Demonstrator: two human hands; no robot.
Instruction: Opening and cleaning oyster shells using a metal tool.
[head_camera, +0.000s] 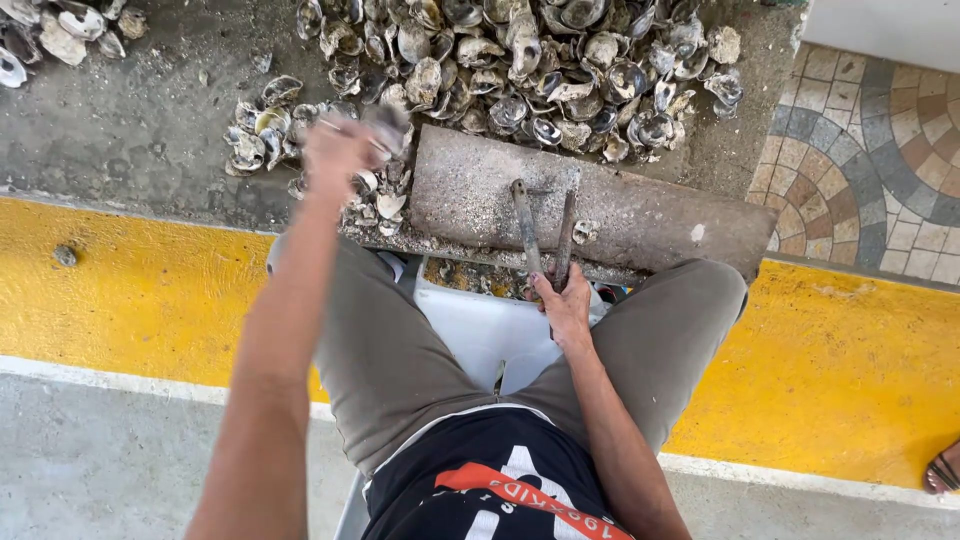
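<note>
**Item 1 – left hand** (340, 150). Fingers curled shut round a small grey rough-shelled oyster (388, 120); hand blurred, so exact grip can't be told. Shell shows at approx. 1 o'clock of the fist, raised over the near edge of the shell heap.

**Item 2 – right hand** (566, 305). Fingers closed narrow on the near ends of two dark rusted metal rods w/ long handles (540, 230). Rods are laid pointing to 12 o'clock across a grey, grit-covered slab of concrete or board (640, 210), which is propped over the lap.

**Item 3 – surroundings.** Large heap of grey-white opened oyster shells (540, 70) at 12 o'clock, touching the slab's far edge; a smaller cluster (260, 125) at 10 o'clock, just beside the left hand. A white plastic tub (480, 325) is seen between the knees, under the slab at 6 o'clock of it. Yellow painted kerb (130, 280) runs 9 to 3 o'clock. Patterned tile paving (880, 140) at 2 o'clock.

**Step, as judged:** a shell has been picked from the heap and is in hand; tools held ready. Next move judged to call for the shell being set on the slab near the rod tips, steadied by the left fingers.
</note>
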